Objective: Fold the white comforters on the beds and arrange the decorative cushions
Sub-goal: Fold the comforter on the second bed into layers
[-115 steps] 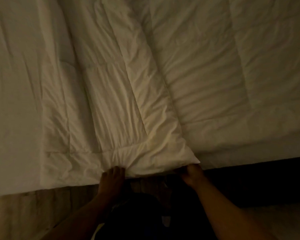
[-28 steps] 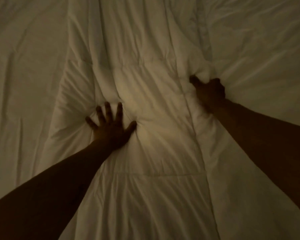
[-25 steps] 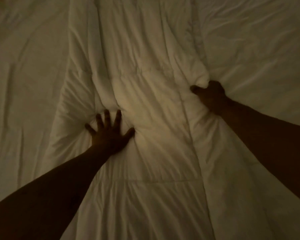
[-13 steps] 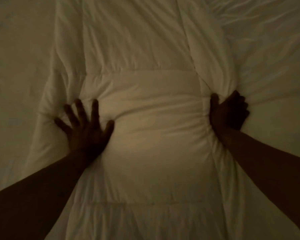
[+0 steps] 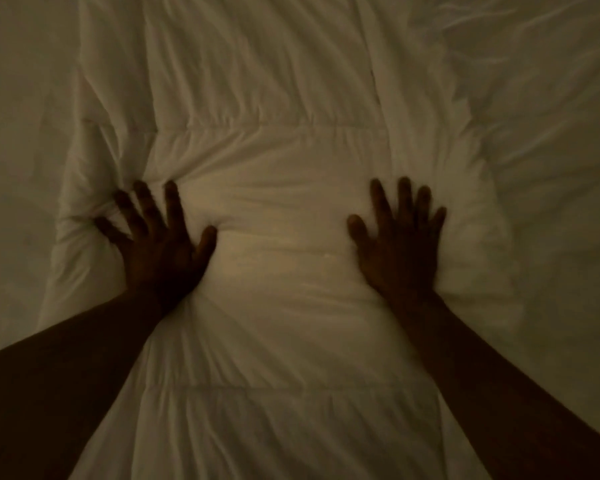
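Dim room, warm low light; bed (image 5: 21, 133) fills the whole view, covered in a pale sheet.

Both hands lie flat on a white comforter (image 5: 278, 271) that runs as a long folded strip up the middle of the bed, away from the person. Left hand (image 5: 160, 251): grip spread, fingers (image 5: 172, 202) fanned, palm sunk into the padding near the strip's left edge. Right hand (image 5: 400, 251): grip also spread, fingers straight and closer together, pressing near the right edge. Neither pinches any cloth. Right hand looks slightly blurred, so probably moving.

Judged step: pressing and smoothing the folded strip before the next fold. Cushions not in view.

Risks, as I read them:
- Padding bulges between and around the palms; once the weight comes off, the fill may spring back and the fold may open.
- Cloth bunches into tight creases by the left fingertips. Pushing further left could drag the top layer off the lower one and skew the strip.
- Uneven pressure between the two hands could twist the strip.
- Sheet to the right is already wrinkled (image 5: 534, 116); sliding the comforter sideways would likely rumple it more.

Edges and room: left edge of the strip is rounded and puffy, just beyond the left little finger. Right edge sits just beyond the right hand. Flat sheet lies open on both sides, wider on the left. Strip carries on past the top and bottom of the view, so its ends cannot be seen. Bed edges not visible.
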`<state>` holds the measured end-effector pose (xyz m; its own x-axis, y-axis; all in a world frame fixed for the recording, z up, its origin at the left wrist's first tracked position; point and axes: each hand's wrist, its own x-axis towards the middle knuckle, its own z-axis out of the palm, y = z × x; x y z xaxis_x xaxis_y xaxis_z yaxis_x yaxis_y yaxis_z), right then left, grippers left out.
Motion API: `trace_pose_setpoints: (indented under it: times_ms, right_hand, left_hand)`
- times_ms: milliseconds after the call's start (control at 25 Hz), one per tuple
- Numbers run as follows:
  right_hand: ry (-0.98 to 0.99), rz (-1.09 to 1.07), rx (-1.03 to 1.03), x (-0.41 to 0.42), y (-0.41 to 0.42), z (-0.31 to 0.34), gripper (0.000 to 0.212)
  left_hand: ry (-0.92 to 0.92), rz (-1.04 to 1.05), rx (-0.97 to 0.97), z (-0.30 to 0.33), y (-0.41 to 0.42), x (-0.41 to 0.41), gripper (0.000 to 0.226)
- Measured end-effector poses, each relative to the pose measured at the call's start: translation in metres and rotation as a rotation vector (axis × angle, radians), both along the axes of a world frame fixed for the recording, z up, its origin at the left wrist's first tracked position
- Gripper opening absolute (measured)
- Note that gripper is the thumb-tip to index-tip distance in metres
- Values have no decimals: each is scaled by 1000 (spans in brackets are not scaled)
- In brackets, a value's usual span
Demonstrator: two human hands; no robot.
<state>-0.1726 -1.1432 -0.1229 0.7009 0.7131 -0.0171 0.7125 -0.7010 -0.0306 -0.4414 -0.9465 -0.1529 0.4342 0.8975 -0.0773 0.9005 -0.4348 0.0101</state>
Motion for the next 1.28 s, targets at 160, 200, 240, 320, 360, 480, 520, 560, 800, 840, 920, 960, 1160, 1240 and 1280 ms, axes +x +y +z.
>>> trace_pose_setpoints:
  times_ms: [160,200,240,320,360,480,520,560,800,840,920,960,1160,1240,1280]
  right_hand:
    - [9,-43,-82,-23,-100,8,82]
    - [-2,-31,-93,-32,-113,7,85]
    - [-6,-25,-100,-38,-120,5,86]
    - [14,-29,-95,-43,-124,4,88]
    - [26,-31,-88,-42,-121,4,88]
    - [126,-48,-70,-46,-126,9,88]
    - [166,-53,-67,-52,-131,8,87]
    - [181,-51,-60,-60,-142,10,87]
    - [159,2,-54,-121,-237,30,79]
    - [165,0,-61,-129,-251,34,78]
    - [168,-3,-62,-145,-280,38,77]
    - [170,-6,-73,-156,-298,41,77]
    - [202,-27,-131,-211,-392,47,83]
    - [226,-50,-178,-230,-425,48,86]
    - [240,-58,-202,-240,-442,50,87]
  left_hand:
    - [50,9,-23,8,-2,0,92]
    - [73,19,-31,9,-2,1,93]
    - [94,33,-54,11,-3,1,95]
    - [125,52,-103,20,-8,-1,96]
    - [128,54,-115,24,-13,-3,95]
    - [49,26,-108,31,-49,-23,90]
    - [16,28,-117,32,-63,-33,88]
    - [0,26,-132,34,-81,-43,88]
    - [114,-25,-169,52,-214,-127,95]
    - [129,-17,-189,54,-239,-143,96]
    - [154,18,-232,57,-282,-168,96]
    - [177,34,-255,59,-305,-180,96]
    - [241,24,-313,68,-395,-235,98]
    - [266,18,-328,71,-423,-257,98]
    - [279,21,-332,71,-440,-271,97]
